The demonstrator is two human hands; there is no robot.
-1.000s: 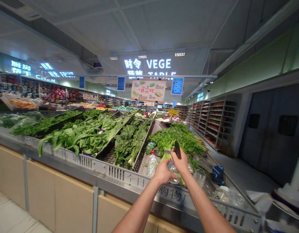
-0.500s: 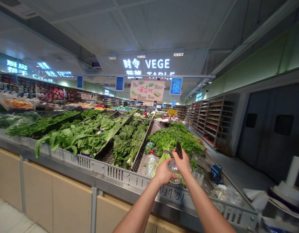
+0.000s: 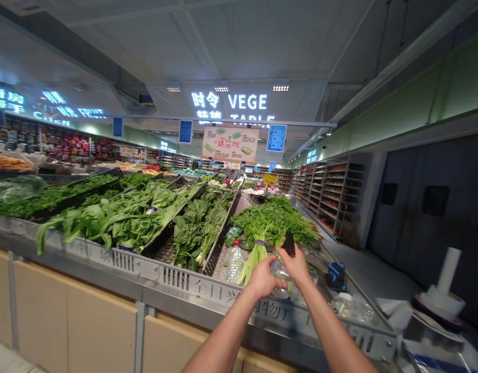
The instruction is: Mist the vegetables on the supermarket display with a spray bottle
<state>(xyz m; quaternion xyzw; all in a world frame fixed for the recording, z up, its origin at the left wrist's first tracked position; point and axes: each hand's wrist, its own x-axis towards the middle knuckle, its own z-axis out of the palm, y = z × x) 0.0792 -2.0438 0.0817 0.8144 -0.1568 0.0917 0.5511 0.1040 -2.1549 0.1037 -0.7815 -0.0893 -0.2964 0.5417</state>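
My left hand (image 3: pixel 262 280) is curved, thumb and fingers around a clear plastic bottle (image 3: pixel 278 270) in front of the greens. Its lower part is partly hidden by my hands. Close beside it, my right hand (image 3: pixel 296 265) is closed on a black tool (image 3: pixel 289 243) that sticks up past the thumb; its working end cannot be made out. Just left of the bottle lies a celery bunch (image 3: pixel 257 256) with a purple band. Another clear bottle (image 3: pixel 234 264) with a red cap stands left of the celery.
Leafy greens (image 3: pixel 202 223) fill black crates to the left. A dark phone-like item (image 3: pixel 336 275) and a clear jar (image 3: pixel 343 303) lie right of my hands. A metal rim (image 3: pixel 176 295) runs along the stand's front. A wrapping roll (image 3: pixel 448 274) stands at far right.
The view has turned slightly right, so the stand appears shifted left. My hands keep nearly the same pose around the bottle; the black tool has tilted a little.
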